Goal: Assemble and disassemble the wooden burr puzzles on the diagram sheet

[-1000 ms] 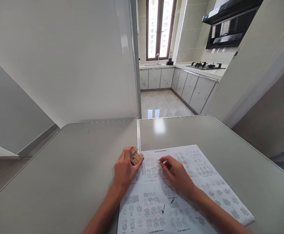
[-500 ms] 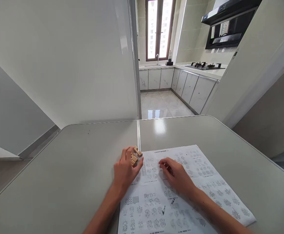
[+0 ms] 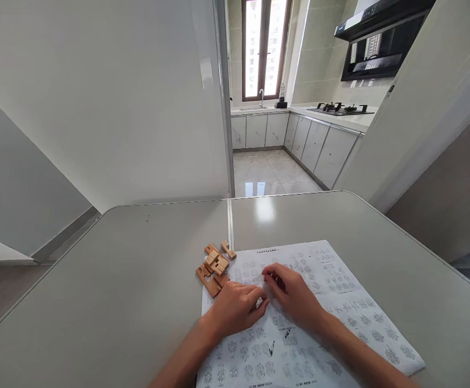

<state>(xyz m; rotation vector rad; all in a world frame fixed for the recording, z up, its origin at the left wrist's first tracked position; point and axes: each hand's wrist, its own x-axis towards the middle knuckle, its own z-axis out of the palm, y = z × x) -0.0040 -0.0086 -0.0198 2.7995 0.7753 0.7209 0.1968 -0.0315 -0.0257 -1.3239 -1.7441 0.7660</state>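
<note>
My left hand [image 3: 239, 306] rests over the printed sheet [image 3: 364, 304]. Its fingers are bent, with a small gap between thumb and forefinger, and nothing shows in it. Close by on the right, my right hand [image 3: 289, 288] lies on the same paper, fingers curled and tips together near the thumb; what they hold, if anything, is hidden. Beyond my left hand, wooden puzzle pieces [image 3: 217, 263] sit in a loose pile at the sheet's upper left corner. Among them is a flat notched board [image 3: 208, 281] with a dark mark. A notched wooden stick [image 3: 229, 250] lies just apart from the pile.
The sheet carries rows of small line drawings and lies on a grey table [image 3: 138, 291] with a seam down its middle. Past the far edge stand a white panel [image 3: 149, 108] and a kitchen with cabinets [image 3: 254, 131] and a stove [image 3: 342, 109].
My left hand has let go of the wooden pieces and moved right and towards me, onto the sheet. The pieces now show uncovered. My right hand has barely moved.
</note>
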